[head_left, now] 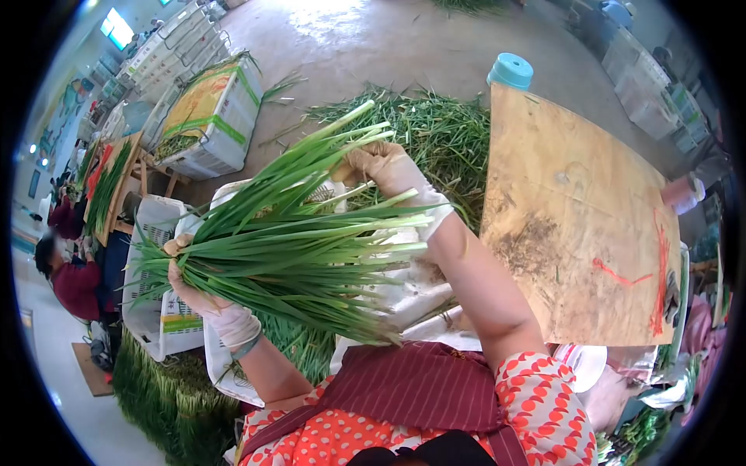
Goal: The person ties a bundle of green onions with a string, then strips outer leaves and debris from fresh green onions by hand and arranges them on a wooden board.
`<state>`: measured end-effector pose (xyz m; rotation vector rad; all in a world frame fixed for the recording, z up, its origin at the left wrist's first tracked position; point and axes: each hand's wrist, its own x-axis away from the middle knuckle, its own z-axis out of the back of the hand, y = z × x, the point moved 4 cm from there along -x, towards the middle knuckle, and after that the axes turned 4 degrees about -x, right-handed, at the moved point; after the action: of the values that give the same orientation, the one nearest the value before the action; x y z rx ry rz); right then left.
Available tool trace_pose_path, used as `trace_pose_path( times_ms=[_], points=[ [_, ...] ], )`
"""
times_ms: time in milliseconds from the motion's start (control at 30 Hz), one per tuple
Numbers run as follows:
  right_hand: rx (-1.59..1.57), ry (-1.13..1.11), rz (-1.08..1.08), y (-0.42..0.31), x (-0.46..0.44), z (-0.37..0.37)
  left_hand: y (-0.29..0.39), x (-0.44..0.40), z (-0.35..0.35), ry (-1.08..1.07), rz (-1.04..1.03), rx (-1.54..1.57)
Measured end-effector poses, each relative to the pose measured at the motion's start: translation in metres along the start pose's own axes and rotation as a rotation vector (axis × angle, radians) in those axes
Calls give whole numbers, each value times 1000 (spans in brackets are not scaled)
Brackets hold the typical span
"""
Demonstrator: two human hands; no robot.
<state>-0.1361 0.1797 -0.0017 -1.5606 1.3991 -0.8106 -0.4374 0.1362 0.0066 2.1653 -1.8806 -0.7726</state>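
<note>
A large fanned bunch of garlic chives (pixel 287 248) lies across both of my gloved hands, green leaf tips to the left and pale stem ends to the right. My left hand (pixel 206 299) is closed around the leafy end. Its fingers show at the left edge of the bunch, while the leaves cover part of the palm. My right hand (pixel 387 167), in a thin whitish glove, has its fingers curled and pinched at the upper stems. A few stalks stick out past those fingers. White crates (pixel 221 365) stand beneath the bunch.
To the right is a stained wooden board (pixel 579 210) with red ties (pixel 660 287). Loose greens (pixel 435 132) are heaped on the floor ahead, by a blue stool (pixel 511 70). More chives (pixel 175 396) stand at lower left. Another person (pixel 74 283) works at far left.
</note>
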Motion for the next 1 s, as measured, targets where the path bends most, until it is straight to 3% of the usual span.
trace_pose_path(
  times_ms=[100,200,300,367,433,500,567,600,633,733,800,833,867,900,933,1000],
  points=[
    [184,-75,-54,-12,9,5,-4,-1,-6,-26,-9,-22],
    [211,-2,-18,-24,18,25,-6,0,-7,-181,21,28],
    [245,265,90,-40,29,83,-2,1,-3,-153,2,7],
    [69,609,179,-43,39,116,3,0,2,-114,-20,19],
    [206,561,179,-55,47,113,2,-2,1,-138,-7,10],
    [340,517,170,-64,57,99,3,-1,7,-28,-42,-3],
    [515,85,69,-57,56,58,2,-2,10,-20,-33,13],
    [606,5,39,-52,55,46,2,-4,11,-16,-32,28],
    [697,-18,53,-50,54,39,3,-5,14,-13,-30,23],
    [573,7,-135,-42,51,44,4,-9,22,41,-5,12],
    [340,120,70,-59,58,47,7,-7,24,94,3,0],
    [420,149,128,-73,61,55,8,-5,26,146,16,-9],
    [355,282,217,-78,62,76,5,-6,20,21,36,25],
    [289,414,305,-78,63,99,7,-8,26,26,38,23],
    [288,414,296,-74,60,115,13,-9,41,98,8,-28],
    [406,640,285,-64,60,143,12,-8,37,215,-83,-64]
  ],
)
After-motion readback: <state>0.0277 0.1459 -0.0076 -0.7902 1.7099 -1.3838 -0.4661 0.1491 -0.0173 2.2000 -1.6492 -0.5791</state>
